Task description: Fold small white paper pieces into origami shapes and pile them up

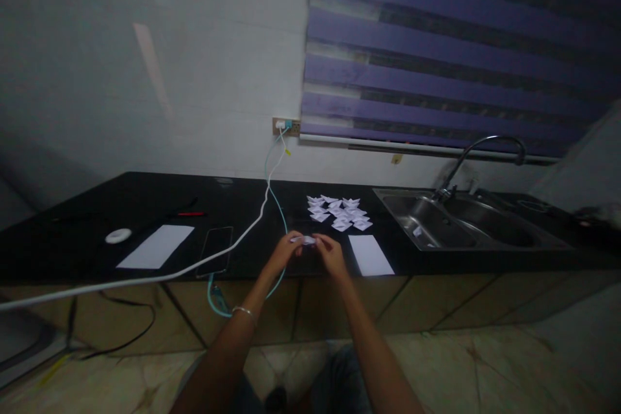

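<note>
Between my two hands is a small folded white paper (pixel 306 240), held just above the front part of the black counter. My left hand (pixel 286 251) pinches its left end, and my right hand (pixel 330 252) grips the right end, fingers closed. Its exact folded shape is too small to make out. Behind my right hand lies a group of several folded white paper boats (pixel 339 210). To the right of that hand rests a flat white paper sheet (pixel 371 255).
Further left are another stack or sheet of white paper (pixel 158 247), a white round object (pixel 118 235), a phone (pixel 216 249) and a red pen-like item (pixel 191 214). A white cable (pixel 242 233) crosses the counter (pixel 160 191) from the wall socket. A double sink (pixel 427 223) sits right.
</note>
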`<state>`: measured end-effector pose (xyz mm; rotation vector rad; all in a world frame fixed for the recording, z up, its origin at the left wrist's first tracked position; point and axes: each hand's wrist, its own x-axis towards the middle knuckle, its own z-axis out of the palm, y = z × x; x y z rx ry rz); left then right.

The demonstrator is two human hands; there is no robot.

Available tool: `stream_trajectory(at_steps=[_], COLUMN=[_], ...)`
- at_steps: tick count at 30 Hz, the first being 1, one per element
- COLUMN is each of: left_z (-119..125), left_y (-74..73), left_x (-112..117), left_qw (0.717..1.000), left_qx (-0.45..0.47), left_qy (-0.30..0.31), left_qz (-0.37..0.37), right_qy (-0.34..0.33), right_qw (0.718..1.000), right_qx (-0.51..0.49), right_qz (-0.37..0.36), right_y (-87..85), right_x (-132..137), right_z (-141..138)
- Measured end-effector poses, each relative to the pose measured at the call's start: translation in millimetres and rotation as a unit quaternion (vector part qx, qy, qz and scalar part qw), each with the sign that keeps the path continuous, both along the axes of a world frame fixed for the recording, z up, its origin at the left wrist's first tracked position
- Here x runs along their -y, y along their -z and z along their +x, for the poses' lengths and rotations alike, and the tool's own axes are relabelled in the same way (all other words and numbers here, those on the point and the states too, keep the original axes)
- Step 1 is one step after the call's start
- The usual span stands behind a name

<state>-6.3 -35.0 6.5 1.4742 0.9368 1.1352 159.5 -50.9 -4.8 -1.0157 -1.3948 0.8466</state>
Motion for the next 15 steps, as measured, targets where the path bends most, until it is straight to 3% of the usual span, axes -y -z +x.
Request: stream_trajectory(at_steps=[9, 15], left_z=[-4.7, -3.2], left_y=[2.4, 4.6], left_x=[-2.2, -5.8], left_qw=[0.996, 0.998], left_qx=[0.054, 0.043], left_qy=[0.048, 0.039], left_qz=[-0.046, -0.025], right_qy=[0.037, 0.048], right_qw=[0.999, 0.998], right_qx=[0.020, 0.038], right_qz=[0.008, 0.005], right_y=[7.0, 5.3], right_x=[-2.9, -1.2], right_z=[-2.7, -6.5])
